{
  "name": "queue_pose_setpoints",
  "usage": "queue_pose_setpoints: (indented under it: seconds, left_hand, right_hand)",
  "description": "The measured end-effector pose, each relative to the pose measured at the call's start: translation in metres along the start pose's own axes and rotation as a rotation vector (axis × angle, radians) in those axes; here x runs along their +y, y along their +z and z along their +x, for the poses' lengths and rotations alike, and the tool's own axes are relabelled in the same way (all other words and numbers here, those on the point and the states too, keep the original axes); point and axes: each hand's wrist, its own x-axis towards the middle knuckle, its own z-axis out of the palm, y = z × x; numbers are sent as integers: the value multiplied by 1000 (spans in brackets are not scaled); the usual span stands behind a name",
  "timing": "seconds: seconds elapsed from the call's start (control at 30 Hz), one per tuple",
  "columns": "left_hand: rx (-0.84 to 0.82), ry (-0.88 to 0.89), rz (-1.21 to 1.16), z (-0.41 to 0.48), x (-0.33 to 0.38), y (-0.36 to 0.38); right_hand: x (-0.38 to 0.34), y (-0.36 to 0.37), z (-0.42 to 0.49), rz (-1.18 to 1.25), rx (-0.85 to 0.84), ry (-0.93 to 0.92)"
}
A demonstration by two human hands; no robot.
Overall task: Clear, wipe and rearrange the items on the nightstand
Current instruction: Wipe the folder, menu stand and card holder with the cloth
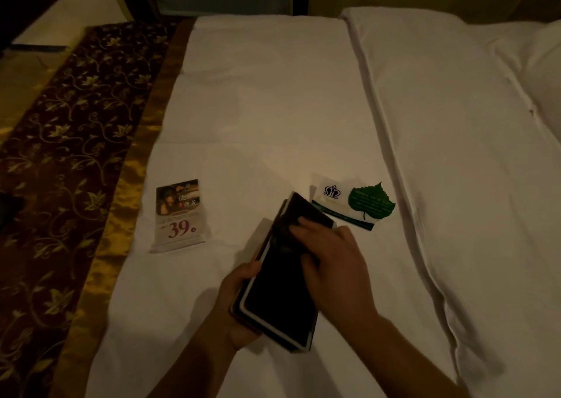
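A stack of dark flat folders with white edges (279, 300) hovers just above the white bed sheet (267, 118). My left hand (239, 300) grips the stack from its left side and underneath. My right hand (328, 255) lies on top, fingers curled over the upper folder's far part. A clear acrylic sign stand with a photo and a red "39" (177, 215) lies on the sheet to the left. To the right lie a white card with a crown logo (334, 203) and a green leaf-shaped card (372, 201) on top of it.
A dark red and gold patterned bed runner (69, 154) covers the bed's left part. The folded white duvet (455, 154) fills the right side, with a pillow (549, 72) at the far right. A dark wall and furniture stand beyond the bed.
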Motion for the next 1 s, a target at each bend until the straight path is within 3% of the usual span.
queue_pose_setpoints:
  seconds: [0.17,0.4,0.53,0.7,0.77,1.0]
  left_hand:
    - [-14,-16,24,-11,6,-1]
    - [167,79,-20,-2,10,7]
    - [245,118,-22,-3,16,6]
    - [211,149,-29,-8,23,-3]
    - [220,202,97,-7,30,-4]
    - [378,372,1107,4,42,-1]
  right_hand:
    - [31,-8,28,47,-2,251]
    - [-13,3,-37,67,-207,0]
    - [3,-1,-43,27,-310,-114]
    - [38,-1,-35,50,-320,317]
    - [41,-4,-34,217,-279,428]
    - [27,-10,-17,420,-226,495]
